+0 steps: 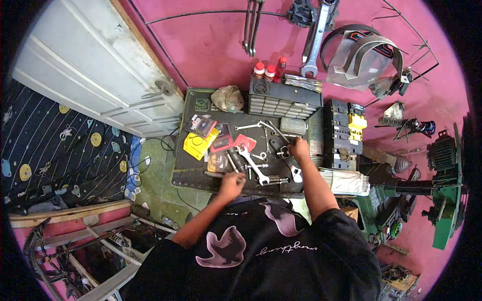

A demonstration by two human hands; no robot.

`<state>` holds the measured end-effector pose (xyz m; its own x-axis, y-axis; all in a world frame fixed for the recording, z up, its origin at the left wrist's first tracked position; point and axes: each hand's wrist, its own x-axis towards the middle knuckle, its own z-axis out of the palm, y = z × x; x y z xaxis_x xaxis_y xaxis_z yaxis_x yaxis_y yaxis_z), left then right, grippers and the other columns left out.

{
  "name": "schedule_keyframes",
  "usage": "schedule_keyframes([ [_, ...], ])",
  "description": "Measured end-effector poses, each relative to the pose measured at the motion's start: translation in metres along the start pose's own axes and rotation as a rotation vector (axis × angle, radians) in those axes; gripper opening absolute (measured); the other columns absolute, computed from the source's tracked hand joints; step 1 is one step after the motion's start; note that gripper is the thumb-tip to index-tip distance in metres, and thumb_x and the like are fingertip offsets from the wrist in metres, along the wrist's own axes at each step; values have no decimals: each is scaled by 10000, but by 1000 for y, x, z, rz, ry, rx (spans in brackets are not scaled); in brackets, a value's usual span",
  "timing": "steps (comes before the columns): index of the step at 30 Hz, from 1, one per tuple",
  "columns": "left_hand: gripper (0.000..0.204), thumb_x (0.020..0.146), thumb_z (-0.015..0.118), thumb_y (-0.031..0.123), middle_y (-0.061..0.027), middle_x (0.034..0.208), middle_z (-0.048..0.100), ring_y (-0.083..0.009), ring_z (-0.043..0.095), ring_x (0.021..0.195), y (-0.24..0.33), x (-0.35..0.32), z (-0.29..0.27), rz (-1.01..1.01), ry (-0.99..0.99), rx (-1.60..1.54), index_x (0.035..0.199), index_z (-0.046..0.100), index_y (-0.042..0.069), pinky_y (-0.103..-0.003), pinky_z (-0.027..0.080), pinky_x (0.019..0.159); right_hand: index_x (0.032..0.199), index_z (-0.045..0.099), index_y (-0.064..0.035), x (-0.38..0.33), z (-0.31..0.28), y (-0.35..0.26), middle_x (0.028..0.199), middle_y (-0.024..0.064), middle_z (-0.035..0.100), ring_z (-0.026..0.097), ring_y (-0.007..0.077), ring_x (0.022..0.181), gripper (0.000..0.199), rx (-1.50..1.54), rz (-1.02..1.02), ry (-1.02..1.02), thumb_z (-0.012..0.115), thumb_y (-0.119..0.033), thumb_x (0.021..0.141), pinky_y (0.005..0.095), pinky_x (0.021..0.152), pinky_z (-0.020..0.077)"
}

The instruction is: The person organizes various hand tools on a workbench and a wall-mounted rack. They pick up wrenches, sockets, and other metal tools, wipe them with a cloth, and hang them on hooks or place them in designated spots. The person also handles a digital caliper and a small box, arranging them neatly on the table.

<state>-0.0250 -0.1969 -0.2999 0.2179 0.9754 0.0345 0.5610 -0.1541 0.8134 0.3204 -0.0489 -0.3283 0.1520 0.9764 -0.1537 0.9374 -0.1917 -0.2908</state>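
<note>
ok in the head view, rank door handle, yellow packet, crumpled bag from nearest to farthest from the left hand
1. Yellow packet: ahead and left of the left hand
2. Crumpled bag: back of table
3. Door handle: beyond table's left side

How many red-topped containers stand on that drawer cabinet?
3: a left jar, a middle jar and, right of them, a red bottle, all on the left half of the drawer cabinet.

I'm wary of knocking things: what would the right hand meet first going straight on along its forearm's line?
Beyond whatever it now touches, the right hand would probably meet the pale rectangular case, though depth is hard to judge.
</note>
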Motion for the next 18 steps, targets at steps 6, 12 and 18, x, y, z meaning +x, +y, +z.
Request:
schedule_keyframes([
  [6, 286, 908, 659, 234, -195, 1067, 714, -354, 680, 1020, 2, 5, -8, -88, -523, -175, 1100, 700, 26, -431, 517, 912, 872, 711, -29, -62, -17, -27, 851, 217, 709, 693, 407, 821, 254, 275, 190, 122, 807, -245, 780, 481, 709, 534],
  [12, 409, 974, 636, 287, -124, 1049, 740, -174, 672, 937, 0, 28, 0, -207, -518, -276, 1295, 634, 35, -326, 521, 857, 844, 712, -16, -145, 41, -49, 748, 26, 671, 570, 131, 712, 151, 957, 305, -141, 761, -156, 868, 307, 668, 461],
  [18, 408, 984, 620, 315, -20, 922, 734, -102, 607, 720, 2, 33, 3, -371, -478, -338, 1272, 657, 29, -303, 517, 718, 867, 713, -36, -185, 24, -120, 715, -16, 602, 485, 85, 647, 166, 924, 252, -441, 752, -197, 887, 290, 579, 376],
])
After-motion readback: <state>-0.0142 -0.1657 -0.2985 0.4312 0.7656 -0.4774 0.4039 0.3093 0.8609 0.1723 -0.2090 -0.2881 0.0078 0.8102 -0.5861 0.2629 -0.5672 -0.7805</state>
